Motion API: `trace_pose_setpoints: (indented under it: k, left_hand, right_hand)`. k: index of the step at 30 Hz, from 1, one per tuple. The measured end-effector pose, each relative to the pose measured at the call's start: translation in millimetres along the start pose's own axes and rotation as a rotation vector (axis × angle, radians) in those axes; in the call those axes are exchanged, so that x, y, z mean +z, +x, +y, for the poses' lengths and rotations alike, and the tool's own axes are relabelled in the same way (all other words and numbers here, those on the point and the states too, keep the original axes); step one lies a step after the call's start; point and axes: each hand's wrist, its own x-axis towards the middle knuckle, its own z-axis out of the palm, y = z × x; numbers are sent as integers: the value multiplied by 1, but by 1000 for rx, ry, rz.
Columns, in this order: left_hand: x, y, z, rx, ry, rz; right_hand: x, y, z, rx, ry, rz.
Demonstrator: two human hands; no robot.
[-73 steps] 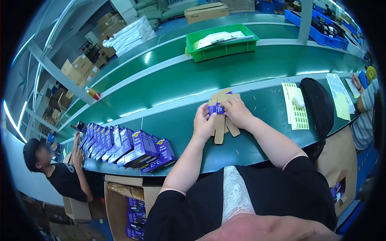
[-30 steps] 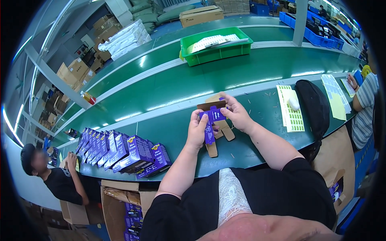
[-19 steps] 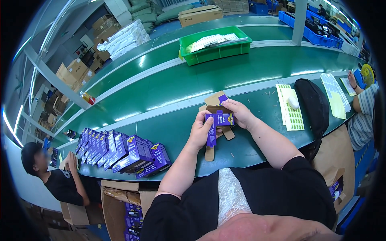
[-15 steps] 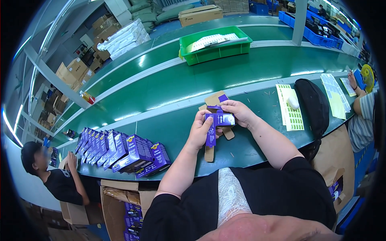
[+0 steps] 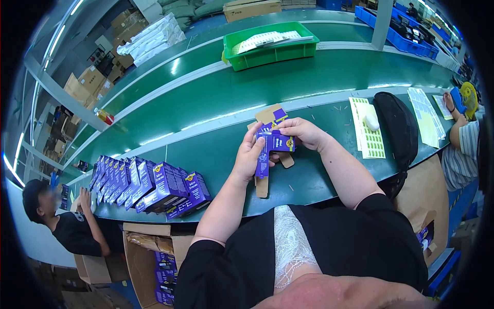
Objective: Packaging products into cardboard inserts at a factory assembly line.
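Observation:
Both my hands hold a purple cardboard carton (image 5: pixel 265 146) with white print, its flaps standing out, just above the green work surface. My left hand (image 5: pixel 248 157) is closed on its left side, thumb lying across the printed panel. My right hand (image 5: pixel 304 135) pinches its upper right edge, by a small yellow emblem. Under and behind the carton lies unfolded cardboard (image 5: pixel 262 187), brown side up, with a purple part at its far end. Some of the fingertips are hidden behind the carton. A leaning row of purple boxes (image 5: pixel 170 185) stands left of my left arm.
A green bin (image 5: pixel 272 63) holding sheets stands across the table. To the right lie sticker sheets (image 5: pixel 375 147), a white mouse-shaped object (image 5: pixel 371 122) and a black pouch (image 5: pixel 399 131). An open brown box (image 5: pixel 139 268) sits below the table edge. Co-workers sit at both sides.
The carton has turned slightly in my hands, so a yellow emblem now shows at its right end. My right fingers have come down onto its upper edge. The whole view has shifted slightly.

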Motion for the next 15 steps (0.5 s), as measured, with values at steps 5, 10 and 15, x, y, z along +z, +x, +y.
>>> trace_pose_setpoints:
  k: [5, 10, 15]
  left_hand:
    - [-5, 2, -1, -40, -99, 45]
    - [-9, 5, 0, -44, -107, 98]
    - [-7, 3, -4, 4, 87, 101]
  right_hand:
    - [11, -1, 5, -114, 62, -33]
    - [28, 2, 13, -332, -180, 161]
    - [34, -6, 5, -652, -1026, 274]
